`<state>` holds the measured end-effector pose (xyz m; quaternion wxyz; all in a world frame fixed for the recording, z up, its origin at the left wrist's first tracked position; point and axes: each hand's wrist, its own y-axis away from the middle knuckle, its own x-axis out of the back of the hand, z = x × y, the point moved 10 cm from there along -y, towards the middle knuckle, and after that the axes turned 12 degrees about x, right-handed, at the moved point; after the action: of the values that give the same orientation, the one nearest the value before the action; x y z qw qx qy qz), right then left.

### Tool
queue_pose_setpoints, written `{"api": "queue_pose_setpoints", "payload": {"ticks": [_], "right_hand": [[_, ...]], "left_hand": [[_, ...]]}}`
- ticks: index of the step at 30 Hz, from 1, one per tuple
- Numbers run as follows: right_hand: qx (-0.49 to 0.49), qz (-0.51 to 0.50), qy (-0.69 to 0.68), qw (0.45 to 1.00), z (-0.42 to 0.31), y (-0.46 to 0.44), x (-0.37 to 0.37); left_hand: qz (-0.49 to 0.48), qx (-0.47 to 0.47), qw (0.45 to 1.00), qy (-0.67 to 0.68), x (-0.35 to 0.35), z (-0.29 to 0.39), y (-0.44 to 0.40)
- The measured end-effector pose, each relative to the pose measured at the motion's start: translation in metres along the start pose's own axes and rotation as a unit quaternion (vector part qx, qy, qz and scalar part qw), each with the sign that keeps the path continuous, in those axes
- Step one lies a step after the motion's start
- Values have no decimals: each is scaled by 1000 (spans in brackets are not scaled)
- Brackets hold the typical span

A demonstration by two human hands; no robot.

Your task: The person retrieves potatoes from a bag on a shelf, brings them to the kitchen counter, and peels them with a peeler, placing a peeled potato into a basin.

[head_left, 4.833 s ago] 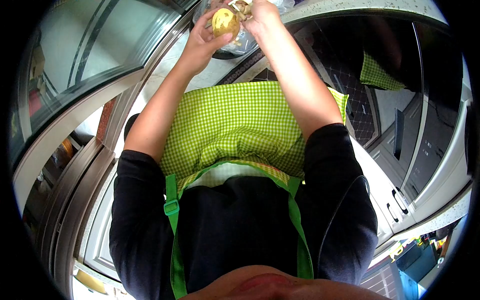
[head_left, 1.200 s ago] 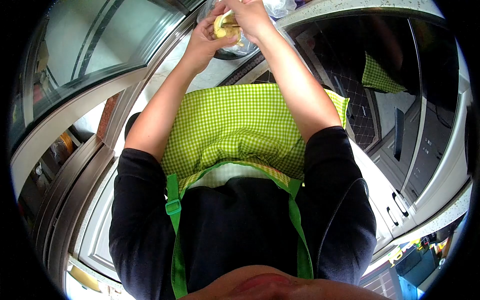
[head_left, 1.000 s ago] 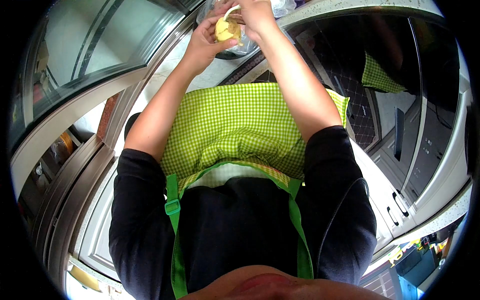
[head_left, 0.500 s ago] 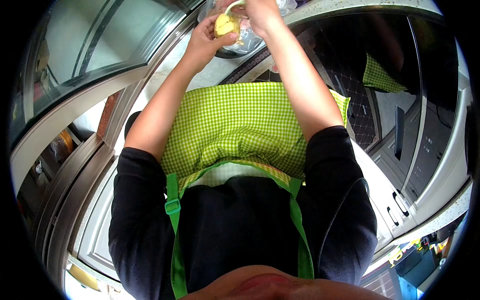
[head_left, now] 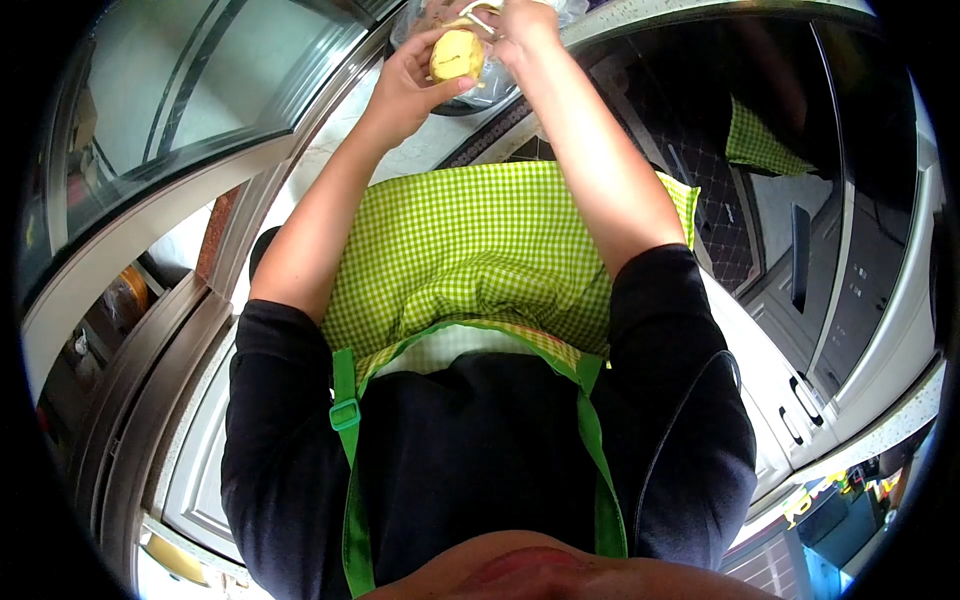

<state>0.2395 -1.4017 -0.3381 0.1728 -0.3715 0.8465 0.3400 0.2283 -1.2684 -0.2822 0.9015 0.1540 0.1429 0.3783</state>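
Note:
My left hand [head_left: 402, 90] is closed around a partly peeled potato [head_left: 457, 56], its thumb along the lower side. Pale yellow flesh faces up, with some brownish skin at the edges. At the top edge of the view, my right hand [head_left: 526, 32] grips a white peeler [head_left: 479, 13], held just above and right of the potato. The fingers partly hide the peeler. Below both hands is a clear plastic bag [head_left: 493, 88] lining a dark-rimmed container; its contents are hard to make out.
A glass door or window [head_left: 250, 80] in a frame stands at the left. To the right are a glossy black panel [head_left: 730, 60] and white cabinets [head_left: 765, 410] with dark handles. A green checked apron [head_left: 470, 230] covers my front.
The potato has turned a little in my left hand and shows more peeled flesh. My right hand and the peeler have shifted slightly, with the peeler's angle changed.

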Motion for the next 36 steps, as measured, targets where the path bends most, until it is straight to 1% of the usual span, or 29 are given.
{"api": "queue_pose_setpoints", "payload": {"ticks": [1, 2, 3, 4, 5, 6, 7, 8, 10, 11, 12, 14, 15, 17, 18, 20, 21, 22, 24, 26, 28, 29, 31, 32, 34, 35, 36], "right_hand": [[1, 14, -31, 999, 2, -5, 4], [1, 28, -62, 998, 4, -9, 10], [-24, 32, -54, 998, 0, -4, 9], [-25, 32, -54, 998, -10, 5, 1], [-21, 26, -62, 998, -20, 14, -8], [-17, 20, -71, 997, -25, 18, -14], [5, 3, -69, 998, -25, 15, -18], [5, 4, -69, 998, -22, 18, -21], [23, -89, 11, 996, -22, 29, -41], [39, -117, 37, 992, -21, 31, -46], [39, -117, 37, 992, -19, 30, -44], [77, -110, 39, 990, -24, 27, -40], [77, -110, 40, 990, -29, 28, -41], [30, -56, 28, 998, -35, 30, -32], [29, -58, 28, 998, -35, 29, -32], [60, -145, 58, 986, -38, 28, -47], [69, -212, 73, 972, -37, 32, -59], [68, -213, 74, 972, -35, 33, -59], [81, -254, 84, 960, -32, 39, -68], [63, -256, 58, 963, -25, 34, -63], [62, -216, 25, 974, -26, 29, -56], [61, -217, 26, 974, -25, 29, -56], [20, -165, 38, 985, -15, 26, -47], [19, -167, 39, 985, -15, 27, -48], [3, -117, 29, 993, -15, 28, -42], [2, -119, 30, 992, -16, 28, -43], [21, -127, 24, 991, -21, 28, -46]], "left_hand": [[-3, 7, 1000, 29, 0, -1, 0], [-3, 7, 1000, 29, 1, -1, 0], [-4, 12, 998, 55, 3, -4, -2], [-6, 18, 996, 82, 4, -5, -2], [-5, 18, 996, 83, 5, -5, -2], [-6, 32, 993, 114, 4, -3, -2], [-6, 46, 988, 144, 4, -4, -2], [-6, 46, 988, 144, 6, -6, -3], [-35, 33, 987, 151, 4, -6, -6], [-35, 34, 987, 151, 4, -8, -7], [-34, 33, 987, 152, 4, -8, -7], [-32, 33, 987, 153, 5, -8, -7], [-23, 36, 989, 144, 7, -10, -8], [-13, 39, 990, 136, 10, -13, -9], [0, 36, 993, 112, 13, -12, -9], [14, 32, 995, 90, 16, -12, -8], [31, 27, 997, 59, 16, -8, -7], [47, 22, 998, 28, 17, -5, -6], [68, 20, 996, 45, 21, -8, -7], [87, 18, 994, 62, 29, -9, -7], [71, 90, 984, 137, 28, -17, -8], [73, 89, 984, 139, 27, -17, -7], [67, -10, 991, 115, 23, 2, -5], [69, -11, 991, 116, 25, -1, -6], [123, 3, 983, 138, 41, -12, -9], [125, 2, 982, 139, 44, -14, -9], [113, 19, 984, 135, 42, -14, -9]]}}
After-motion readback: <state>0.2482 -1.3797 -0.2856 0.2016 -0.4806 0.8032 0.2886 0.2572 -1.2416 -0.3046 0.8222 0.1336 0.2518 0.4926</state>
